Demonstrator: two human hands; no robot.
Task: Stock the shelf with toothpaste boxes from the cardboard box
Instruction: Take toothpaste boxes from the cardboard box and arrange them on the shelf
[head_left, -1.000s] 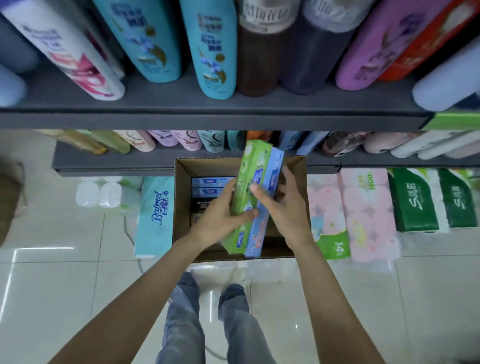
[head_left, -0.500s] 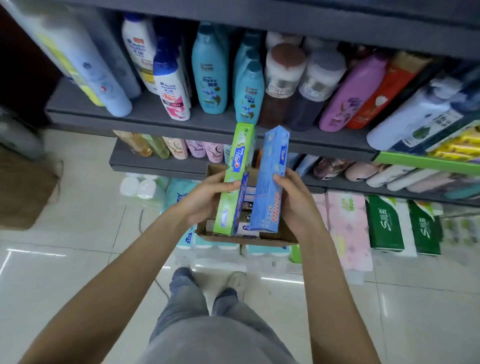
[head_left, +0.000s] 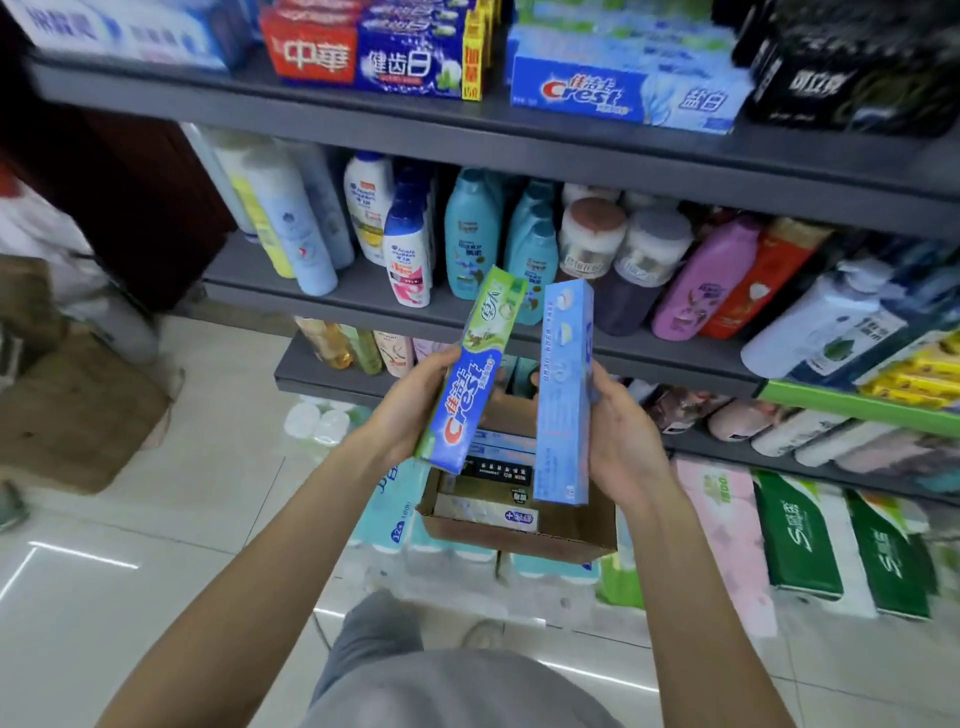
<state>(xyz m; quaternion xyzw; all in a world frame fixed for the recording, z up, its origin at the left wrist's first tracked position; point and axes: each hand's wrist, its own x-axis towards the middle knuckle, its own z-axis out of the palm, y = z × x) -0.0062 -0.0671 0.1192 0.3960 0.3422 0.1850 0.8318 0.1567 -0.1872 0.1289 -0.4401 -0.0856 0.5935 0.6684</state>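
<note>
the left hand (head_left: 410, 410) grips a green-and-blue crest toothpaste box (head_left: 472, 374) by its lower half, the box tilted with its top leaning right. just right of it, apart, the right hand (head_left: 621, 431) curls around a pale blue toothpaste box (head_left: 563, 395), held nearly upright. both boxes hang above the open cardboard box (head_left: 519, 535), which holds more toothpaste boxes. above that box, the top shelf (head_left: 519, 140) carries stacked toothpaste.
</note>
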